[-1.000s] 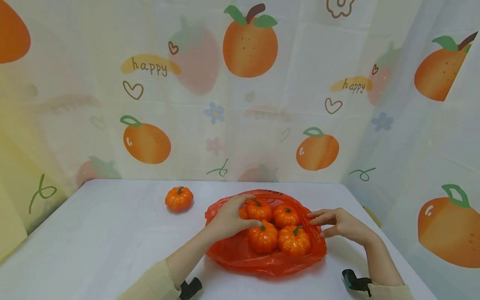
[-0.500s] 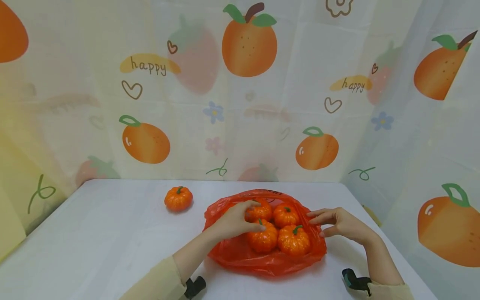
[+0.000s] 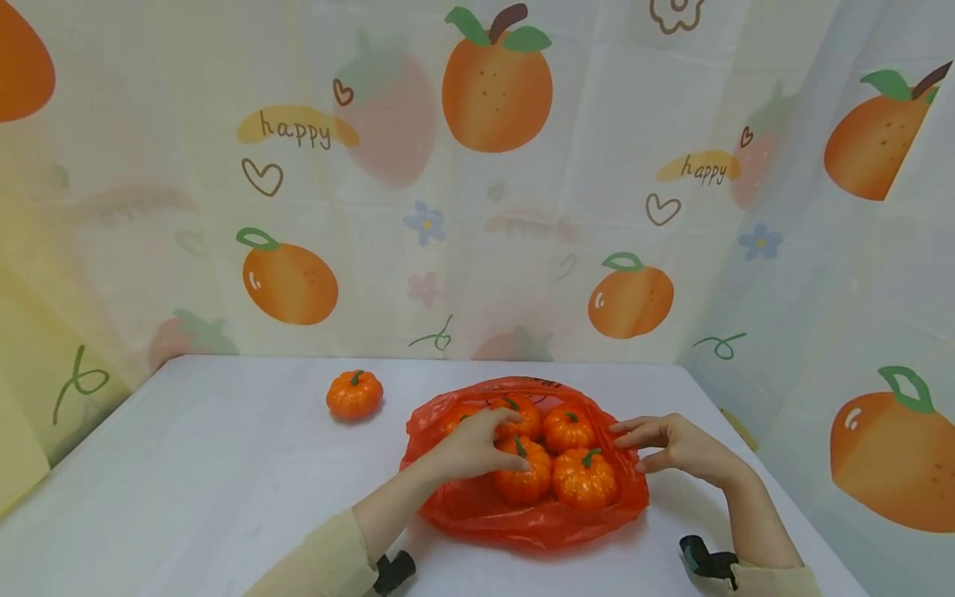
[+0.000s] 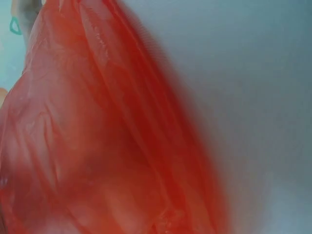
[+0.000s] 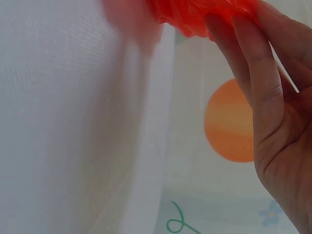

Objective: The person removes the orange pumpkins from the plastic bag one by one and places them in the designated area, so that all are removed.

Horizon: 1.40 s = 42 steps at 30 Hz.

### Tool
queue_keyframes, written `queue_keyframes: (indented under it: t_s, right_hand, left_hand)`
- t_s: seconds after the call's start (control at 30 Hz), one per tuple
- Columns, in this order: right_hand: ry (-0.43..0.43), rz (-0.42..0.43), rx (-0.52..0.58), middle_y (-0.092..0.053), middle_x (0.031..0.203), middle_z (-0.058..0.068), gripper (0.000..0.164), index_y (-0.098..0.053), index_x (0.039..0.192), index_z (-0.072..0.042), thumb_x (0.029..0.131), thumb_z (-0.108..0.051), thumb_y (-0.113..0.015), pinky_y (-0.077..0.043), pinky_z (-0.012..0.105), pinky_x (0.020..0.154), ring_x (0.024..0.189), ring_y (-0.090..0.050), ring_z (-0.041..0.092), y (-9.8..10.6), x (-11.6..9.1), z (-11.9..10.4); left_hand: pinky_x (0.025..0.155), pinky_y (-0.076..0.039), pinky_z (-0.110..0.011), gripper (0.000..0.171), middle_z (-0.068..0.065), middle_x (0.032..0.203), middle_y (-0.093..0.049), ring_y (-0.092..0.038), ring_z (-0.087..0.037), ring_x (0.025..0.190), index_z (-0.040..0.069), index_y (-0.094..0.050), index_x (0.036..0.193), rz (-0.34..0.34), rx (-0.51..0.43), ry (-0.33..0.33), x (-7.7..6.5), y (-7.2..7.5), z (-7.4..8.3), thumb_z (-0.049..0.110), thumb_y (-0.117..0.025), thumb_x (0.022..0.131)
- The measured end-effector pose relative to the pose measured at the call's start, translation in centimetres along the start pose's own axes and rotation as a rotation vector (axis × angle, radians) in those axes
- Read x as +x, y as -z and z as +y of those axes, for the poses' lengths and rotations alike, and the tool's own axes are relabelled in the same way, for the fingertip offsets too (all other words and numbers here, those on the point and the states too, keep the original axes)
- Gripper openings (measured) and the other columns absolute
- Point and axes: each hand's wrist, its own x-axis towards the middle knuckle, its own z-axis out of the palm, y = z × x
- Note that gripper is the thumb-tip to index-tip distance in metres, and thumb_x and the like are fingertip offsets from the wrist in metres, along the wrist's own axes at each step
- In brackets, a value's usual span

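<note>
A red plastic bag [image 3: 537, 531] lies on the table with its mouth spread, holding several small orange pumpkins with green stems. My left hand [image 3: 472, 448] reaches in over the bag's left side. It grips the front left pumpkin [image 3: 526, 487], thumb against the near face and fingers curled behind the stem. Another pumpkin [image 3: 458, 414] is partly hidden behind that hand. On the right, my right hand [image 3: 675, 444] pinches the bag's rim between thumb and fingers. In the left wrist view the red plastic [image 4: 122, 146] covers much of the picture, hiding the fingers.
One loose pumpkin [image 3: 355, 396] sits on the white table [image 3: 224, 464] left of the bag. A curtain [image 3: 477, 207] printed with fruit hangs behind the table and along its sides. Dark wrist cameras are strapped at both sleeves.
My left hand has shifted a little to the right and nearer, over the front left pumpkin. More of the leftmost pumpkin shows behind it. The right hand stays at the bag's rim.
</note>
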Motion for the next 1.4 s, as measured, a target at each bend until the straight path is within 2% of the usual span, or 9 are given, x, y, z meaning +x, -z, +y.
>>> queue_keyframes:
  t_s: [0.13, 0.3, 0.43, 0.67, 0.9, 1.17, 1.23, 1.4]
  right_hand:
    - [-0.002, 0.004, -0.011, -0.059, 0.139, 0.021, 0.034, -0.073, 0.118, -0.011, 0.084, -0.013, -0.070, -0.051, 0.056, 0.101, 0.134, -0.043, 0.050, 0.0, 0.0, -0.1]
    - [0.023, -0.002, -0.020, -0.059, 0.138, 0.023, 0.035, -0.072, 0.118, -0.008, 0.084, -0.012, -0.069, -0.051, 0.058, 0.100, 0.133, -0.044, 0.051, 0.1, -0.1, -0.1]
    - [0.011, 0.001, -0.015, -0.059, 0.138, 0.022, 0.034, -0.073, 0.118, -0.010, 0.084, -0.012, -0.069, -0.050, 0.059, 0.101, 0.133, -0.045, 0.049, 0.1, -0.1, 0.0]
    - [0.001, -0.001, -0.012, -0.059, 0.139, 0.021, 0.034, -0.073, 0.118, -0.012, 0.084, -0.012, -0.069, -0.051, 0.057, 0.100, 0.133, -0.044, 0.048, 0.1, 0.0, 0.1]
    - [0.000, -0.003, -0.009, -0.059, 0.139, 0.021, 0.034, -0.073, 0.117, -0.012, 0.084, -0.012, -0.069, -0.049, 0.059, 0.102, 0.132, -0.045, 0.048, 0.0, 0.0, 0.1]
    - [-0.009, -0.006, -0.004, -0.059, 0.138, 0.021, 0.035, -0.073, 0.118, -0.010, 0.083, -0.011, -0.069, -0.050, 0.056, 0.102, 0.134, -0.044, 0.049, 0.0, -0.1, -0.2]
    - [-0.001, -0.010, -0.010, -0.059, 0.138, 0.022, 0.035, -0.072, 0.119, -0.009, 0.084, -0.011, -0.069, -0.051, 0.057, 0.101, 0.132, -0.049, 0.045, 0.0, -0.2, -0.2]
    - [0.008, -0.019, -0.009, -0.057, 0.140, 0.024, 0.035, -0.072, 0.119, -0.008, 0.084, -0.010, -0.069, -0.053, 0.055, 0.099, 0.121, -0.062, 0.010, 0.1, -0.2, -0.1]
  left_hand:
    - [0.100, -0.053, -0.053, 0.065, -0.010, 0.141, -0.055, -0.050, -0.031, 0.128, 0.015, -0.051, 0.139, -0.004, -0.012, 0.008, 0.1, -0.2, -0.1, 0.032, -0.079, 0.083]
    - [0.099, -0.054, -0.051, 0.066, -0.010, 0.138, -0.055, -0.051, -0.029, 0.125, 0.013, -0.052, 0.138, -0.003, 0.001, 0.013, 0.2, -0.6, -0.4, 0.031, -0.080, 0.082]
    - [0.099, -0.054, -0.052, 0.066, -0.011, 0.139, -0.054, -0.049, -0.029, 0.126, 0.012, -0.052, 0.139, 0.004, 0.028, 0.011, 0.3, -0.9, -0.3, 0.029, -0.080, 0.081]
    - [0.106, -0.048, -0.056, 0.068, -0.011, 0.142, -0.053, -0.046, -0.031, 0.131, 0.010, -0.052, 0.140, 0.012, 0.061, 0.006, 0.1, -1.2, -0.1, 0.028, -0.081, 0.081]
    - [0.101, -0.052, -0.053, 0.068, -0.008, 0.140, -0.054, -0.047, -0.029, 0.128, 0.011, -0.051, 0.140, 0.006, 0.086, 0.019, 0.2, -1.5, -0.3, 0.027, -0.081, 0.081]
    - [0.103, -0.049, -0.058, 0.075, -0.012, 0.142, -0.053, -0.048, -0.033, 0.129, 0.008, -0.046, 0.144, -0.011, 0.096, 0.047, -0.1, -1.6, -0.1, 0.025, -0.082, 0.080]
    - [0.103, -0.049, -0.058, 0.076, -0.012, 0.142, -0.054, -0.049, -0.033, 0.129, 0.008, -0.046, 0.144, -0.013, 0.109, 0.050, -0.1, -1.6, -0.1, 0.026, -0.082, 0.080]
    - [0.103, -0.050, -0.055, 0.073, -0.011, 0.137, -0.057, -0.053, -0.030, 0.124, 0.008, -0.048, 0.141, -0.008, 0.134, 0.034, 0.0, -1.6, -0.1, 0.026, -0.082, 0.079]
